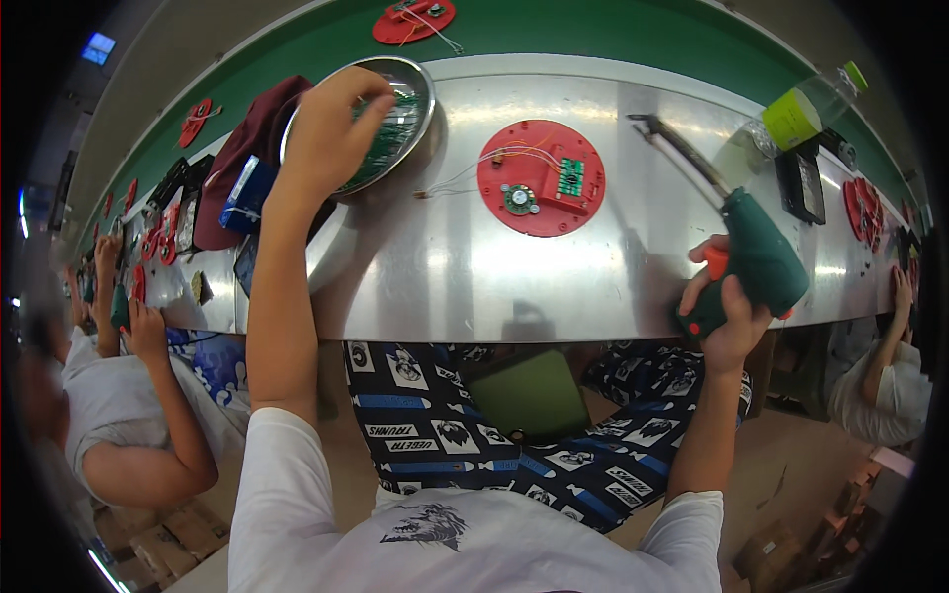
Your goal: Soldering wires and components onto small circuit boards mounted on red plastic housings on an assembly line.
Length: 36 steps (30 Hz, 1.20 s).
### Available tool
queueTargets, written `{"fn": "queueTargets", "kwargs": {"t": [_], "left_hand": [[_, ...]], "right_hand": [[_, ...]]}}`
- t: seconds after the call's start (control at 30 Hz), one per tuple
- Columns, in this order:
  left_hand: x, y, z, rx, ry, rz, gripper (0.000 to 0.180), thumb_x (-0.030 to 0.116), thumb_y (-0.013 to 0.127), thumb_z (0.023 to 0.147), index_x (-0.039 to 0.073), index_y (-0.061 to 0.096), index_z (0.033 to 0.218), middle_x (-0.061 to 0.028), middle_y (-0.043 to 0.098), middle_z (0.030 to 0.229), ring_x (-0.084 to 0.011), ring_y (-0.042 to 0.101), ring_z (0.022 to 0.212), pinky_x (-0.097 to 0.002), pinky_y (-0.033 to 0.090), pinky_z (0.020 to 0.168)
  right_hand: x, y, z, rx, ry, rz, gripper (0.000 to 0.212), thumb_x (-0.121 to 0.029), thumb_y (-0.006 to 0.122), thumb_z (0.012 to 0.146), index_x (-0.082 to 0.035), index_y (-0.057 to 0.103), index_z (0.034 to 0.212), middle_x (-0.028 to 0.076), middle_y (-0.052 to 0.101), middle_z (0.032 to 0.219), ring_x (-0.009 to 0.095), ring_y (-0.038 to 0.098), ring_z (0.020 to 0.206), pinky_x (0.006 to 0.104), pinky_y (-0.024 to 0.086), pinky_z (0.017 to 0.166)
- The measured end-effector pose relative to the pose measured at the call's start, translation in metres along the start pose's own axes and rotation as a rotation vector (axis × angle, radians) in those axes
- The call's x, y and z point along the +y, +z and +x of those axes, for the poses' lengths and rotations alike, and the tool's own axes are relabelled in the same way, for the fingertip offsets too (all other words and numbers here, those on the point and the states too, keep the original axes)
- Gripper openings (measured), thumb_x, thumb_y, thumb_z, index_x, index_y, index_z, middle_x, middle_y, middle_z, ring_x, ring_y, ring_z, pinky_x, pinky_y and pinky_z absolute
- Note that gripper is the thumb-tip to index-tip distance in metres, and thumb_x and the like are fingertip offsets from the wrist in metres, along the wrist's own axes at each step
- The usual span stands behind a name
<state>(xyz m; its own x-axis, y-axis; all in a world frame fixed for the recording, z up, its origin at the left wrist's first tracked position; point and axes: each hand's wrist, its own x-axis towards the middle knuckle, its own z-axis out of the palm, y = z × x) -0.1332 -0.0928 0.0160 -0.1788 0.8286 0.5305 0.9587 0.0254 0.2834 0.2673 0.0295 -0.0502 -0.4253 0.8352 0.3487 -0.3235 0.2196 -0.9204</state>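
Observation:
My left hand point(331, 119) is over a round steel bowl point(431, 124) full of small green circuit boards point(395, 133). Its thumb and forefinger meet in a pinch; whatever sits between them is too small or hidden to make out. In my right hand point(733, 321) is a dark green soldering gun point(761, 247) with an orange trigger, my fingers wrapped round its grip. The long metal tip points up and left, off the table. Between my hands lies a round red plastic disc point(524, 148) carrying a green circuit board point(570, 178), a round component and loose thin wires.
A maroon cloth point(222, 188) and a blue box point(247, 193) crowd the bowl's left side. At the right stand a bottle with a yellow-green label point(791, 121) and a black box point(801, 183). Another red disc point(415, 22) rests on the green strip beyond. Co-workers sit on both sides.

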Motion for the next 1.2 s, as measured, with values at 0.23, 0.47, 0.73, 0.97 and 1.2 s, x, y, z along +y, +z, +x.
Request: {"fn": "queueTargets", "kwargs": {"t": [0.23,0.47,0.73,0.97,1.2], "left_hand": [[0.076,0.014,-0.006,0.204,0.141,-0.212,0.008,0.004,0.066,0.091,0.0,0.068,0.097,-0.0099,0.068,0.083,-0.0171,0.064,0.07,-0.0272,0.051,0.065],[0.108,0.067,-0.022,0.021,0.189,-0.312,0.009,0.003,0.068,0.083,0.0,0.065,0.092,-0.0127,0.065,0.084,-0.0295,0.064,0.071,-0.037,0.051,0.062],[0.101,0.085,-0.025,0.053,0.218,-0.302,0.01,-0.001,0.068,0.085,-0.002,0.066,0.095,-0.0101,0.063,0.08,-0.017,0.057,0.054,-0.0284,0.045,0.051],[0.101,0.085,-0.026,0.027,0.186,-0.258,0.008,0.006,0.067,0.085,0.001,0.065,0.091,-0.0132,0.067,0.085,-0.0313,0.066,0.072,-0.0388,0.053,0.065],[0.099,0.086,-0.025,0.052,0.229,-0.277,0.011,0.0,0.067,0.086,-0.001,0.066,0.097,-0.0114,0.065,0.084,-0.0208,0.061,0.06,-0.0304,0.049,0.055]], "right_hand": [[-0.005,-0.009,-0.023,-0.211,0.043,0.004,0.037,-0.011,0.062,0.091,0.005,0.058,0.124,0.02,0.065,0.109,0.017,0.058,0.061,0.0284,0.048,0.059],[-0.008,-0.002,-0.04,-0.219,0.071,-0.26,0.047,-0.028,0.06,0.094,0.006,0.057,0.126,0.016,0.064,0.103,0.017,0.056,0.059,0.0276,0.042,0.055],[-0.012,0.002,-0.038,-0.224,0.084,-0.243,0.04,-0.023,0.061,0.093,0.006,0.06,0.121,0.014,0.064,0.102,0.019,0.058,0.06,0.028,0.043,0.052],[-0.022,0.016,-0.029,-0.127,0.161,-0.072,0.02,0.003,0.064,0.085,0.009,0.064,0.105,0.012,0.066,0.086,0.014,0.062,0.061,0.0279,0.052,0.056],[-0.024,0.016,-0.026,-0.141,0.213,-0.066,0.02,-0.004,0.063,0.089,0.007,0.063,0.106,0.013,0.066,0.087,0.015,0.06,0.059,0.0283,0.05,0.053]]}}
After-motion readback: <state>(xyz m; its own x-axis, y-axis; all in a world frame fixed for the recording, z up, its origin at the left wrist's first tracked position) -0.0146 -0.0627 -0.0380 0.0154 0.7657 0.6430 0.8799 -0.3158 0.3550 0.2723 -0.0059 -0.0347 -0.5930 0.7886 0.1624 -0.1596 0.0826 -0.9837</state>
